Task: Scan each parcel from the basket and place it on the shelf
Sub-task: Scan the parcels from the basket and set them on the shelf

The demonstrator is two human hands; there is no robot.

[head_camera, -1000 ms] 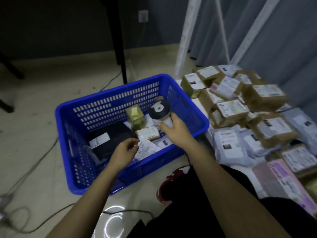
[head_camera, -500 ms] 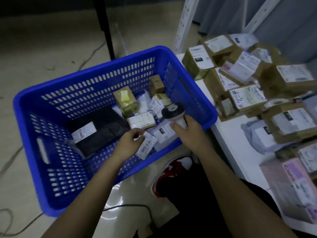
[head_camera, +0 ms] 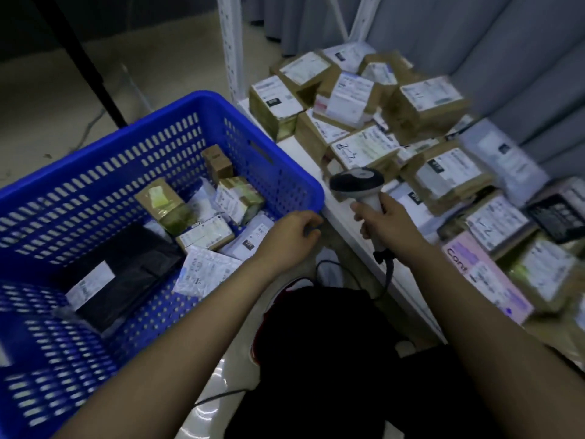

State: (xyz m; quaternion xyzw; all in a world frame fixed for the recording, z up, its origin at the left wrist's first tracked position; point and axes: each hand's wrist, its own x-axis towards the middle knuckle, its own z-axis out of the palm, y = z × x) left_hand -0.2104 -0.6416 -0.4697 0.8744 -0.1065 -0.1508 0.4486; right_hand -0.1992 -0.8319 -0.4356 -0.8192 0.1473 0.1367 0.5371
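While right hand (head_camera: pixel 387 221) grips scanner (head_camera: pixel 357 182), left hand (head_camera: pixel 289 237) curled at basket (head_camera: pixel 297 172) rim

Dim room, low light. Pale beige floor (head_camera: pixel 47 122) fills far left, w/ a thin cable (head_camera: pixel 91 122) trailing across it. Dark slanted furniture leg (head_camera: pixel 85 64) stands on floor at far left, dark wall behind it along the top edge. White perforated metal uprights (head_camera: pixel 231 42) rise at far centre, w/ a diagonal brace (head_camera: pixel 361 14) to the right. Grey pleated curtain (head_camera: pixel 474 42) hangs across far right. Near centre the floor is glossy & shows a bright light reflection (head_camera: pixel 218 375).
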